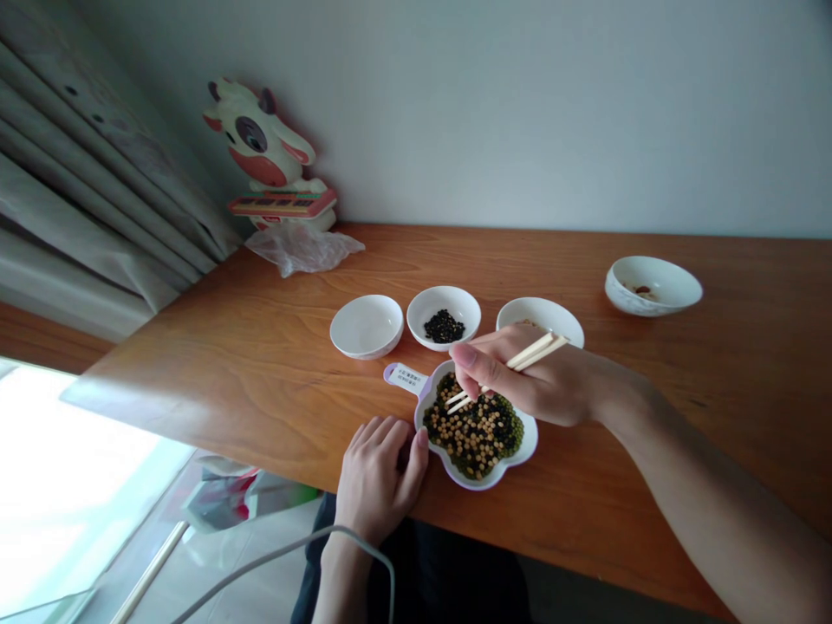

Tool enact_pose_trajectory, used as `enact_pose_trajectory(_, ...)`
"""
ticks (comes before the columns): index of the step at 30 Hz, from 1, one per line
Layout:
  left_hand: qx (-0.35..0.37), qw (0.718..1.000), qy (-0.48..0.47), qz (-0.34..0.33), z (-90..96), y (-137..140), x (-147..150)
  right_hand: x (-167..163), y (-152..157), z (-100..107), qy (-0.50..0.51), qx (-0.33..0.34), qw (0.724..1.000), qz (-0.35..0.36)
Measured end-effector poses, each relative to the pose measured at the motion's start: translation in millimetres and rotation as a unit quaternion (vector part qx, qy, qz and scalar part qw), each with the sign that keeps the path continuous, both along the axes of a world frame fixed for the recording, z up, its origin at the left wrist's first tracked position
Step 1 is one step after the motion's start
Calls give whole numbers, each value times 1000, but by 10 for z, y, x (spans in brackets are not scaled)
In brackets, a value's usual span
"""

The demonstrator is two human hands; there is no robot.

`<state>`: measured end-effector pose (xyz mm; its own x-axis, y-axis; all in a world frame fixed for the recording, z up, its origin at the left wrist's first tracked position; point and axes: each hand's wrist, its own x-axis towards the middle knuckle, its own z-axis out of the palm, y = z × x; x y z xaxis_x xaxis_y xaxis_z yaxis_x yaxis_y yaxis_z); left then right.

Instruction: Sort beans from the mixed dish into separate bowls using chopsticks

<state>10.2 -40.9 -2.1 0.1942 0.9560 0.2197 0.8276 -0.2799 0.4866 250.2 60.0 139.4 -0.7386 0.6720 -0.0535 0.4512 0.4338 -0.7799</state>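
At the near edge of the wooden table, just in front of us, sits a white scalloped dish with a short labelled handle, filled with mixed beans: yellow, green and black together. Our right hand is closed around one pair of chopsticks, whose tips dip into the far side of the pile; whether a bean is pinched between them is too small to tell. Our left hand lies loosely curled on the table edge, holding nothing, its thumb touching the dish rim. We judge the step in hand to be picking a single bean out of the mix, and the next move would call for a steady pinch and a level lift. Just beyond the dish stand three small white bowls in a row: an empty bowl on the left, a middle bowl holding black beans, and a third bowl partly hidden behind our hand. A fourth bowl sits well apart to the right. One cow figure stands against the wall.
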Motion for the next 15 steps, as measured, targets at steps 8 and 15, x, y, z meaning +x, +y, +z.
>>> enact_pose_trajectory(8,-2,1000,-7,2,-11,1,-5,-32,62,-138,13,17,1000,12)
enact_pose_trajectory(15,-2,1000,-6,2,-5,-14,3,4,93,-160,8,33,999,20)
